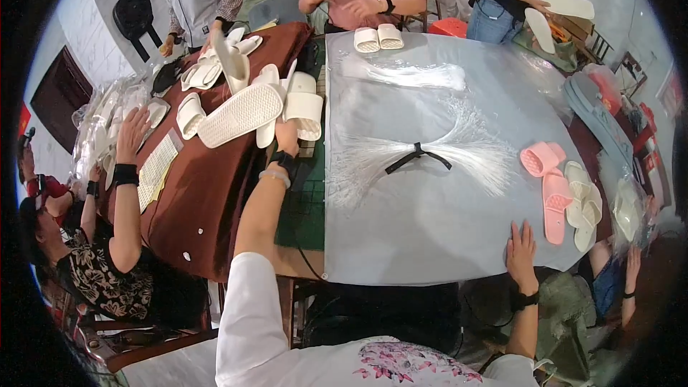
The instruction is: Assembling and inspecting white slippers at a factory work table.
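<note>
Left hand (287,136) at the near side of heaped white slippers (303,106) on the brown-covered table (197,204) (its grip, if any, cannot be told); right hand (522,252) spread, unladen, on the gray table (401,244). Beyond, pink slippers (556,204) and a far white pair (378,38) stand matched; the left heap appears yet unpaired.

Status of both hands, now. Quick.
Left hand: at the white slippers, fingers partly hidden; open or closed cannot be told.
Right hand: open, fingers extended on the grey cloth, holding nothing.
</note>
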Motion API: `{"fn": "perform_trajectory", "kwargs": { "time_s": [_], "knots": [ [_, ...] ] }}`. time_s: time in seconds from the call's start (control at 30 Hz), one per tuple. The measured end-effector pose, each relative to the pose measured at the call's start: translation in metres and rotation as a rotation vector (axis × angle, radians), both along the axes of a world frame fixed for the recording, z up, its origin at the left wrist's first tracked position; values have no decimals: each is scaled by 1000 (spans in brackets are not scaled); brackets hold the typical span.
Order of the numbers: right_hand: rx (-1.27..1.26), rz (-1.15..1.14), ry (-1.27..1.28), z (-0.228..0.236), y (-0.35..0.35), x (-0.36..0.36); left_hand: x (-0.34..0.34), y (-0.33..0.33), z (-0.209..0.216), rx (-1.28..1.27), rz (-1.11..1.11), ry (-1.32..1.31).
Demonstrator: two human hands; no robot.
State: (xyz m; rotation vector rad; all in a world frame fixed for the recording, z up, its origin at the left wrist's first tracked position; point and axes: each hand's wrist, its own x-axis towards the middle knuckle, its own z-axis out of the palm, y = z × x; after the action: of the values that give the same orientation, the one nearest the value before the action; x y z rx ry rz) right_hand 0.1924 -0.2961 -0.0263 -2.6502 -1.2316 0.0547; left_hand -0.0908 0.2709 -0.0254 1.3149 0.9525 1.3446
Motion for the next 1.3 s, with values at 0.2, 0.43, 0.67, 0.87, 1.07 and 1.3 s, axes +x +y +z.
{"fn": "perform_trajectory", "kwargs": {
  "time_s": [0.2, 0.43, 0.67, 0.87, 1.07, 1.3],
  "knots": [
    [-67, -42, 5, 11, 6, -5, -25, -71, 85, 262, -1, -65],
    [551, 439, 861, 59, 100, -91, -12, -173, 112, 252, -140, -151],
    [399, 767, 648, 32, 170, -140, -18, -190, 164, 453, 99, -443],
    [61, 961, 23, 26, 181, -169, -22, -230, 203, 482, -152, -595],
    [583, 934, 1303, 21, 165, -153, 10, -286, 175, 206, -361, -364],
    [1510, 137, 1767, 54, 126, -81, 56, -327, 140, 446, -1169, 233]
  ]
}}
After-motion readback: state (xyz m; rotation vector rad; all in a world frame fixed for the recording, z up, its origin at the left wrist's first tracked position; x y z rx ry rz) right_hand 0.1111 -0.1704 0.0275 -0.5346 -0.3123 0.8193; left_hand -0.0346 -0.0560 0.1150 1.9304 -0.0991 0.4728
